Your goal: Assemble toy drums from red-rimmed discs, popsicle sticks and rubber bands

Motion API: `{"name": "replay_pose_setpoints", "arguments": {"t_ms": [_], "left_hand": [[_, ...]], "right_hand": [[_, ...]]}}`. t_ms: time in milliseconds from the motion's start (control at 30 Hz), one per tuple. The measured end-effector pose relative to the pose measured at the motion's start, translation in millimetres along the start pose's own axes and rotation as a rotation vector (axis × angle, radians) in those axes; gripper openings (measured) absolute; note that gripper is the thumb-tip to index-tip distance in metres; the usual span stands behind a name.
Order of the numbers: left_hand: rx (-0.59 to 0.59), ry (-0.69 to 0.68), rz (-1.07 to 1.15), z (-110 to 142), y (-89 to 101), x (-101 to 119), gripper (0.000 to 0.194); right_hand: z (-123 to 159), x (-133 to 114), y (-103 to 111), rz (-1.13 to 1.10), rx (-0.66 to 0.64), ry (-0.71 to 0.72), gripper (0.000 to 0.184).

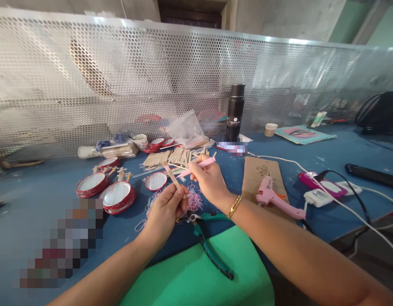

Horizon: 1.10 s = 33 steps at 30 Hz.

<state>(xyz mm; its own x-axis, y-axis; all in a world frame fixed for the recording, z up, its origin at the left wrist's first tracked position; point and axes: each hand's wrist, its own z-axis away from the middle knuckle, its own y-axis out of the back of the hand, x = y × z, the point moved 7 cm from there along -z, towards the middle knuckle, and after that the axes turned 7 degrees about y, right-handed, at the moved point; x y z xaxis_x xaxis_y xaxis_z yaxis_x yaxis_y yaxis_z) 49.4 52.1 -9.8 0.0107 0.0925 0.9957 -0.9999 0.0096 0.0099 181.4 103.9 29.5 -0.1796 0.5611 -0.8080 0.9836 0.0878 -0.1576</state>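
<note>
My left hand is closed round the lower end of a wooden craft stick, which tilts up to the left; its upper end looks pinkish. Between the fingers of my right hand is a pink marker, its tip pointing left close beside the stick. Whether tip and stick touch I cannot tell. Below both hands lies a heap of pastel rubber bands, along with green-handled pliers. More craft sticks are spread out behind the hands.
Red-rimmed round drums stand at left. To the right, a pink glue gun rests on cardboard, near a power strip with trailing cables. A black bottle stands before the perforated metal screen. Green material lies in front.
</note>
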Motion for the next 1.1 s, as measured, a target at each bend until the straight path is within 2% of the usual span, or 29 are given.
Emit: {"name": "replay_pose_setpoints", "arguments": {"t_ms": [100, 267, 433, 567, 667, 800, 1000, 1100], "left_hand": [[-0.011, 0.0, 0.002, -0.6, -0.3, -0.9, 0.045], [0.001, -0.001, -0.004, -0.3, 0.6, -1.1, 0.043], [-0.017, 0.003, -0.005, 1.1, -1.4, -0.8, 0.045], [0.001, 0.014, 0.005, 1.7, -0.2, -1.2, 0.045], [-0.001, 0.021, 0.018, 1.8, 0.0, -2.0, 0.045], [-0.027, 0.053, 0.031, 0.3, -1.7, -5.4, 0.047], [-0.038, 0.051, 0.032, -1.8, -1.4, -6.8, 0.049], [-0.041, 0.039, 0.025, -2.1, -1.4, -6.6, 0.05]], "right_hand": [[1.4, -1.0, -3.0, 0.017, -0.04, 0.004, 0.027], [0.9, -2.0, 0.3, 0.024, 0.0, 0.012, 0.028], [2.0, -2.1, -3.0, 0.046, -0.043, 0.02, 0.028], [-0.6, -1.9, 2.5, 0.049, 0.004, 0.045, 0.03], [-2.6, -0.8, 3.5, -0.027, 0.017, 0.034, 0.027], [-1.8, -2.1, -3.5, -0.091, -0.046, -0.003, 0.025], [0.4, -4.8, -5.0, -0.048, -0.041, -0.01, 0.004], [1.0, -0.6, -3.1, -0.047, -0.028, -0.052, 0.012]]}}
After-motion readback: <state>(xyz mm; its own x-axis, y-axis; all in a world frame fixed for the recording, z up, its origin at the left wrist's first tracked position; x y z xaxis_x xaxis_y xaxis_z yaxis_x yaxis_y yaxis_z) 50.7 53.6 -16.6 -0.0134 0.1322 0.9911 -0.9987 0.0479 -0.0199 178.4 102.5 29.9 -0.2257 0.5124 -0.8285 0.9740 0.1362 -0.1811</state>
